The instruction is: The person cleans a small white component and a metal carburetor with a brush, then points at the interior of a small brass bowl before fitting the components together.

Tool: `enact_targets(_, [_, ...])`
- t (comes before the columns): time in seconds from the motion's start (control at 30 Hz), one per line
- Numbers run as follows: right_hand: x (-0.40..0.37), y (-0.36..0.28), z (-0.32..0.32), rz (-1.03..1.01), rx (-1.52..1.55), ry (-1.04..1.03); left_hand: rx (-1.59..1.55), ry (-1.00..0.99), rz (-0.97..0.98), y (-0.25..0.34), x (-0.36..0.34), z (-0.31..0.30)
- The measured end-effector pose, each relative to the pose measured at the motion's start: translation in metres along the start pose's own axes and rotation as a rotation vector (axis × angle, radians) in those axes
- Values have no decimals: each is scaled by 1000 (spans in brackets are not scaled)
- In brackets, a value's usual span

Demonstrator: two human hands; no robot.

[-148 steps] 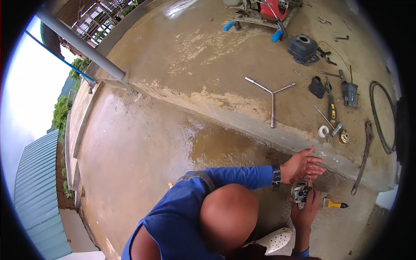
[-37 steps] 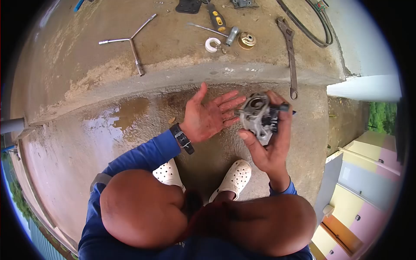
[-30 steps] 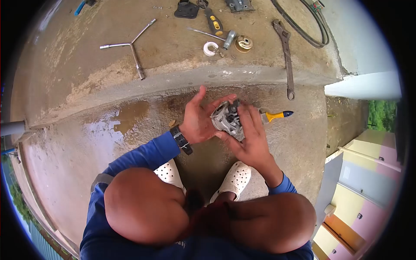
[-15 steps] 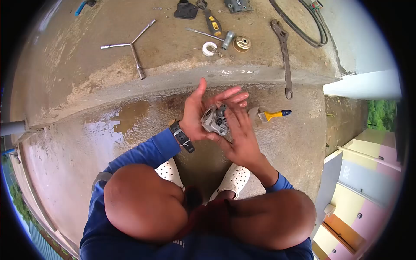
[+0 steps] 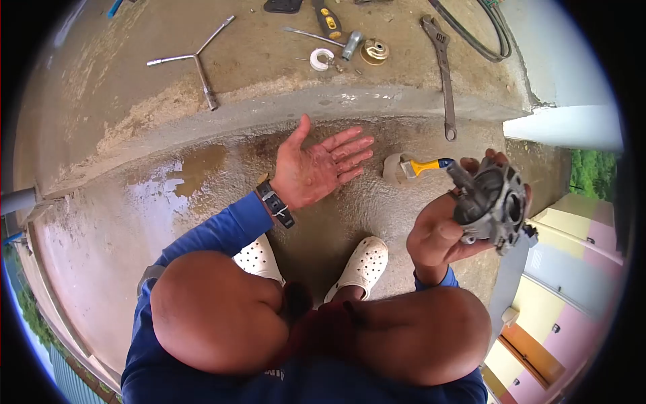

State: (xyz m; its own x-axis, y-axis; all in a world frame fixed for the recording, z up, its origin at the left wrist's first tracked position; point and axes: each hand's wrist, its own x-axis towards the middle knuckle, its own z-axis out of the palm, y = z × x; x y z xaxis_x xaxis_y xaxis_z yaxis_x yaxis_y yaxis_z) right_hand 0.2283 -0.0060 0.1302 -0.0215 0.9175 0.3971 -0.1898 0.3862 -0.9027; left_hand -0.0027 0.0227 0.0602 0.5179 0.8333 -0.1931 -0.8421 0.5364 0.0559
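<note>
A grey metal carburetor (image 5: 494, 202) is gripped in my right hand (image 5: 437, 232), raised at the right with its round bore facing right. My thumb lies across the near side and the fingertips show behind its top edge. My left hand (image 5: 316, 165) is palm up with fingers stretched out, wet and holding nothing, above the wet floor. Between the hands, a paintbrush (image 5: 425, 166) with a yellow and dark blue handle lies across a small container (image 5: 392, 168), its bristle end over it.
On the raised concrete step lie a Y-shaped socket wrench (image 5: 197, 55), an adjustable wrench (image 5: 443, 74) overhanging the edge, a screwdriver (image 5: 328, 20), a white ring (image 5: 321, 60), a brass-coloured round part (image 5: 374, 51) and a black hose (image 5: 471, 34). White clogs (image 5: 363, 264) are on my feet.
My right hand has carried the carburetor away from my left palm, up and to the right. My left hand, which was supporting it, is now bare and spread. The view has tilted slightly downward.
</note>
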Motion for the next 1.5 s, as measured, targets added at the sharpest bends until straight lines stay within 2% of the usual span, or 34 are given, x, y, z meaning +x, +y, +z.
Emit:
enact_targets(0.03, [20, 6, 29, -409, -398, -206, -7, -16, 5, -3, 5, 9])
enact_targets(0.07, [17, 15, 33, -431, -393, -203, -15, -26, 5, -6, 5, 15])
enact_targets(0.1, [4, 32, 32, -216, -621, -417, -2, -32, -4, -10, -1, 16])
enact_targets(0.13, [4, 36, 37, 18, -843, -631, 23, 70, -12, -13, -8, 14])
enact_targets(0.17, [19, 42, 32, -14, -841, -642, 50, 161, 15, -7, -6, 10])
enact_targets(0.23, [23, 7, 23, 511, -95, -179, 70, 148, 1, -9, -12, -1])
enact_targets(0.27, [22, 11, 16, 514, -116, -160, 131, 89, 23, -5, -8, -1])
enact_targets(0.33, [34, 26, 5, 705, 496, -56, 200, 85, 18, -6, -5, 10])
enact_targets(0.37, [34, 28, 3, 794, 635, -40, 274, 96, 46, -6, -4, 17])
enact_targets(0.4, [34, 29, 4, 783, 628, -37, 342, 117, 77, -5, -4, 22])
enact_targets(0.47, [28, 29, 4, 841, 875, -113, 344, 67, 62, -5, -4, 20])
enact_targets(0.53, [22, 30, 5, 882, 868, -77, 344, 20, 51, -8, -5, 18])
enact_targets(0.6, [20, 31, 6, 850, 985, -151, 332, -3, 33, -9, -7, 22])
enact_targets(0.7, [19, 32, 8, 846, 1053, -120, 321, 22, 45, -12, -10, 30])
enact_targets(1.03, [13, 40, 8, 881, 1041, -133, 303, -21, 24, -11, -12, 24])
enact_targets(1.5, [12, 46, 8, 872, 1158, -151, 306, 19, 25, -12, -15, 24])
